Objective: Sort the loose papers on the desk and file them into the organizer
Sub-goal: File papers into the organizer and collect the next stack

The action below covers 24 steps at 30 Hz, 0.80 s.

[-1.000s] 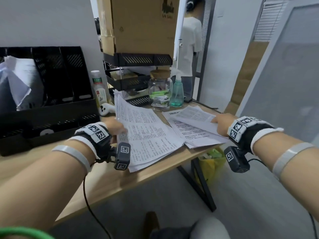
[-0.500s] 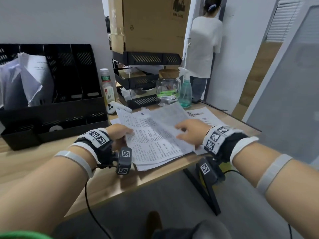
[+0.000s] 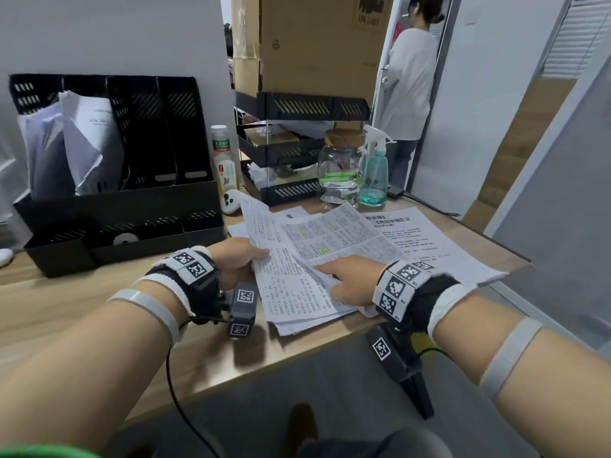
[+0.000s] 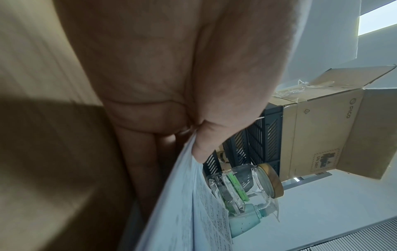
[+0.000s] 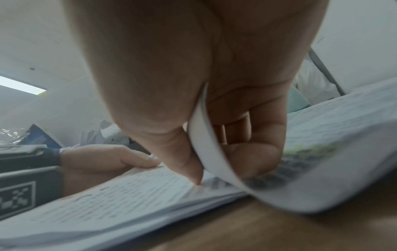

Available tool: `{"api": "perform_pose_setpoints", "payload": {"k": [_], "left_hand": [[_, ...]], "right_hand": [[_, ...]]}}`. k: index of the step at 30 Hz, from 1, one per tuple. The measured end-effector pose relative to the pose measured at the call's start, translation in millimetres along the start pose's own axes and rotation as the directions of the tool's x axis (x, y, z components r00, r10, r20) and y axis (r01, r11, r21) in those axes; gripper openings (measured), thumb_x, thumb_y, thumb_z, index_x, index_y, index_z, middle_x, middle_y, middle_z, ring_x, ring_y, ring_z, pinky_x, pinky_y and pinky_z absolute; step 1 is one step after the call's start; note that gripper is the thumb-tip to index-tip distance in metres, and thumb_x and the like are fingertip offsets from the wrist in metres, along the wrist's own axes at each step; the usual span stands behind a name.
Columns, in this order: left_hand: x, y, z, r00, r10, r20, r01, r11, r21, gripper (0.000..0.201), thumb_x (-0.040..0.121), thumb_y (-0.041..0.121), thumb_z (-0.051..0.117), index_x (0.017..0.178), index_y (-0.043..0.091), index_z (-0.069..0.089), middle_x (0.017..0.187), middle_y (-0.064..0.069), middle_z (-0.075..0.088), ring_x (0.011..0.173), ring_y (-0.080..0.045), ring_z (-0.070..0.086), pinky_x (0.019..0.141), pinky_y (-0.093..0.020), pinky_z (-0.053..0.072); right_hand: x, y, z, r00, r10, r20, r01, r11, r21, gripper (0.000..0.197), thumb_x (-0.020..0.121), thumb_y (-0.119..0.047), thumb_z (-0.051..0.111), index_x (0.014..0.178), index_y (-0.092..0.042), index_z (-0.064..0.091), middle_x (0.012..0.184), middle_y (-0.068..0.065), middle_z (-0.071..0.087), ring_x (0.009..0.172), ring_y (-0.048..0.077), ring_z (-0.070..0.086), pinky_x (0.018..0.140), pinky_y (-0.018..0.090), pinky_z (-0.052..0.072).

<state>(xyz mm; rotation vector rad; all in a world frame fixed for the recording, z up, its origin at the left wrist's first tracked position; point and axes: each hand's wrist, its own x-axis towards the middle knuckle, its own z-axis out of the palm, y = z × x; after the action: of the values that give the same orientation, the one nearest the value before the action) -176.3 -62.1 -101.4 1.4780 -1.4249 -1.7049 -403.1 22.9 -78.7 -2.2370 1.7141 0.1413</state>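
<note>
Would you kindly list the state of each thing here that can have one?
Left hand: grips the stack's left edge.
Right hand: pinches a highlighted sheet.
Highlighted sheet: held above the stack, curled.
Paper stack: on the desk, left edge lifted.
Organizer: upright; left slots hold papers, right slots look empty.
Glass jar: lid on.
Spray bottle: upright.
Drink bottle: capped, upright.

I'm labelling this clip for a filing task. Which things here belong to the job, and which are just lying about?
Job:
stack of papers, gripped by the left hand
highlighted sheet, pinched by the right hand
printed sheet on the desk
organizer

Lying about:
jar
spray bottle
drink bottle
cardboard box
</note>
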Motion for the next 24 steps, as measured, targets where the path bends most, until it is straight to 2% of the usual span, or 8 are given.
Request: {"api": "perform_pose_setpoints", "payload": {"k": [4,9,11,14,17,20,22,24], "left_hand": [[-2,-1,1,1.000,0.020,0.015,-0.020,0.999,-0.028,0.038,0.107,0.010,0.040,0.143,0.000,0.045,0.106,-0.013,0.071,0.091,-0.027,0.071,0.067,-0.037,0.063],[-1,-4,4,0.997,0.070,0.039,-0.067,0.994,-0.089,0.034,0.104,0.032,0.051,0.127,0.009,0.061,0.087,-0.006,0.079,0.069,-0.017,0.076,0.056,-0.027,0.060],[-2,-6,5,0.994,0.093,0.054,-0.089,0.994,-0.071,0.032,0.103,0.030,0.054,0.124,0.008,0.063,0.083,-0.005,0.079,0.064,-0.014,0.075,0.056,-0.025,0.059],[-4,-8,1,0.987,0.154,0.048,-0.153,0.988,-0.035,0.034,0.100,0.004,0.055,0.134,0.005,0.059,0.109,-0.013,0.078,0.089,-0.025,0.077,0.073,-0.036,0.064],[-12,-3,-7,0.972,0.231,-0.037,-0.233,0.971,-0.047,0.044,0.099,-0.008,0.048,0.140,0.009,0.053,0.132,-0.017,0.067,0.116,-0.035,0.068,0.094,-0.049,0.057],[-23,10,-20,0.922,0.366,-0.124,-0.377,0.922,-0.083,0.043,0.100,-0.009,0.046,0.139,0.008,0.052,0.133,-0.016,0.066,0.124,-0.036,0.063,0.088,-0.043,0.061],[-32,18,-29,0.872,0.470,-0.136,-0.484,0.871,-0.088,0.043,0.098,-0.003,0.051,0.140,0.005,0.050,0.133,-0.017,0.065,0.125,-0.038,0.062,0.089,-0.046,0.061],[-43,27,-35,0.813,0.560,-0.160,-0.574,0.817,-0.059,0.043,0.095,0.005,0.054,0.138,0.006,0.052,0.134,-0.018,0.065,0.123,-0.038,0.063,0.097,-0.056,0.055]], "right_hand": [[16,-3,7,0.999,-0.023,-0.041,0.025,0.998,0.059,0.050,0.095,-0.017,0.046,0.145,-0.021,0.044,0.131,0.009,0.060,0.076,0.017,0.053,0.061,0.028,0.049],[34,-28,11,0.983,-0.110,-0.150,0.131,0.981,0.146,0.046,0.096,-0.024,0.049,0.141,-0.019,0.050,0.139,0.005,0.057,0.123,0.026,0.055,0.101,0.038,0.045],[37,-36,11,0.973,-0.151,-0.178,0.187,0.959,0.212,0.043,0.097,-0.026,0.051,0.139,-0.021,0.054,0.134,0.003,0.062,0.117,0.023,0.058,0.098,0.035,0.046],[31,-37,-1,0.978,-0.158,-0.134,0.198,0.902,0.384,0.034,0.099,-0.031,0.051,0.131,-0.026,0.061,0.115,0.004,0.071,0.084,0.011,0.064,0.074,0.023,0.050],[40,-13,-21,0.964,-0.001,-0.266,0.098,0.931,0.351,0.044,0.094,-0.041,0.055,0.134,-0.023,0.058,0.131,0.003,0.063,0.113,0.017,0.062,0.093,0.031,0.049],[49,16,-43,0.838,0.340,-0.427,-0.114,0.874,0.473,0.086,0.069,-0.059,0.065,0.142,-0.021,0.040,0.144,0.012,0.050,0.125,0.031,0.055,0.105,0.045,0.046],[48,19,-56,0.805,0.409,-0.430,-0.061,0.778,0.626,0.089,0.080,-0.047,0.070,0.149,-0.012,0.026,0.146,0.014,0.046,0.129,0.033,0.051,0.105,0.042,0.044],[49,11,-69,0.782,0.340,-0.523,0.178,0.682,0.710,0.065,0.090,-0.024,0.066,0.144,-0.011,0.033,0.135,0.009,0.057,0.124,0.028,0.056,0.100,0.037,0.047]]}}
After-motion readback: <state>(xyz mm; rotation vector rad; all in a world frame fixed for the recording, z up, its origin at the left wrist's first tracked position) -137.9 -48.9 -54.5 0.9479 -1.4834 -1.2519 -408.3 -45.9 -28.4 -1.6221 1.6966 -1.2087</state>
